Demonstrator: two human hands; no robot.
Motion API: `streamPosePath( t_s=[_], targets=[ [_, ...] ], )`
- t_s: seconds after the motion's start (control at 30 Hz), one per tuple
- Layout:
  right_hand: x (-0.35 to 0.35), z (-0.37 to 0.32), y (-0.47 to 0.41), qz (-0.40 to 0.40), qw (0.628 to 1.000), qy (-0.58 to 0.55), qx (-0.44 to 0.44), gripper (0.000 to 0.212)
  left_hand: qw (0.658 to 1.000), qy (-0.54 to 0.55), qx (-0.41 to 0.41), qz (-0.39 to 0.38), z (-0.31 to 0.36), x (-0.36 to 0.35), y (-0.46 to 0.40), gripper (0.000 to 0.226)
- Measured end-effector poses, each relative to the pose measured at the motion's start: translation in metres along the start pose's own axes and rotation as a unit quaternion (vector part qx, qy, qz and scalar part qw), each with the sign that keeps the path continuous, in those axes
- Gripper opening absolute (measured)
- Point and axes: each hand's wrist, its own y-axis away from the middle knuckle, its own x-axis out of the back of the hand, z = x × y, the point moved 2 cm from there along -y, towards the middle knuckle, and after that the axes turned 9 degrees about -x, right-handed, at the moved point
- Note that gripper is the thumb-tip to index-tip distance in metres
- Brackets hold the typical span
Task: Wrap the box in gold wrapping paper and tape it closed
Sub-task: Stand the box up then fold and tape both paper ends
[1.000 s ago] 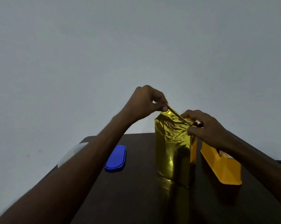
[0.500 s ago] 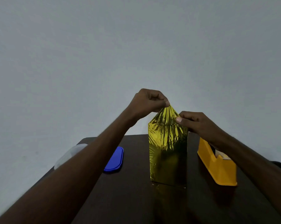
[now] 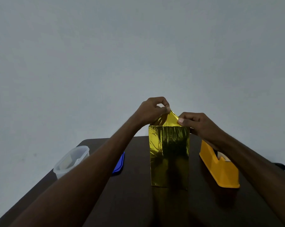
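Worktop (image 3: 130, 202) lies bare at lower centre, between blue lid (image 3: 119, 164) and yellow tape dispenser (image 3: 218, 169). Left hand (image 3: 152, 110) and right hand (image 3: 195, 123) each keep a pinching grip on the peaked flap of the upright, creased gold-wrapped box (image 3: 169, 154).

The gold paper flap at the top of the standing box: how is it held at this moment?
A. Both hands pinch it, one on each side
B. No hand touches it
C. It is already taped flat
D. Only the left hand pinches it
A: the left hand and the right hand each pinch a side of the raised gold paper flap above the box.
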Motion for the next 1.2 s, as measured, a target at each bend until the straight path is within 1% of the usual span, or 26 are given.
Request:
streamPosePath(
  t_s=[0.07,0.13,0.23,0.33,0.47,0.6,0.7,0.83,0.97,1.03,1.1,1.17,1.2],
  targets=[
    [-0.001,0.001,0.0,0.0,1.0,-0.013,-0.009,0.019,0.999,-0.025,0.0,0.02,-0.001,-0.004,0.0,0.01],
    [-0.002,0.002,-0.001,0.023,0.999,-0.033,-0.026,0.016,0.998,-0.041,-0.005,0.039,-0.003,-0.008,0.001,0.01],
    [-0.003,0.004,-0.002,0.056,0.996,-0.057,-0.036,0.016,0.997,-0.045,-0.012,0.054,-0.008,-0.011,0.003,0.009],
    [-0.005,0.004,-0.003,0.062,0.995,-0.068,-0.031,0.018,0.998,-0.034,-0.007,0.056,-0.011,-0.011,0.004,0.01],
    [-0.005,0.002,-0.001,0.064,0.996,-0.06,-0.017,0.022,0.998,0.007,0.037,0.046,-0.014,-0.011,0.004,0.008],
    [-0.006,0.0,0.001,0.048,0.997,-0.052,0.005,0.024,0.994,0.061,0.092,0.023,-0.02,-0.009,0.002,0.006],
    [-0.005,0.003,0.0,0.045,0.998,-0.034,0.01,0.027,0.987,0.096,0.131,0.019,-0.023,-0.008,0.0,0.013],
    [-0.004,0.007,0.0,0.055,0.998,0.006,0.014,0.029,0.978,0.135,0.161,0.006,-0.025,-0.01,0.0,0.026],
    [-0.002,0.011,-0.001,0.084,0.993,0.075,0.036,0.027,0.962,0.206,0.179,-0.013,-0.027,-0.011,0.001,0.027],
    [-0.002,0.012,-0.001,0.09,0.991,0.09,0.042,0.029,0.962,0.209,0.174,-0.015,-0.028,-0.013,0.003,0.023],
    [-0.002,0.013,-0.001,0.095,0.99,0.093,0.044,0.031,0.972,0.186,0.146,-0.008,-0.028,-0.012,0.004,0.02],
    [-0.002,0.013,-0.001,0.095,0.991,0.088,0.039,0.031,0.987,0.125,0.1,0.022,-0.022,-0.004,0.006,0.022],
    [-0.003,0.013,-0.001,0.094,0.991,0.086,0.035,0.03,0.994,0.066,0.072,0.043,-0.016,0.003,0.007,0.025]
  ],
)
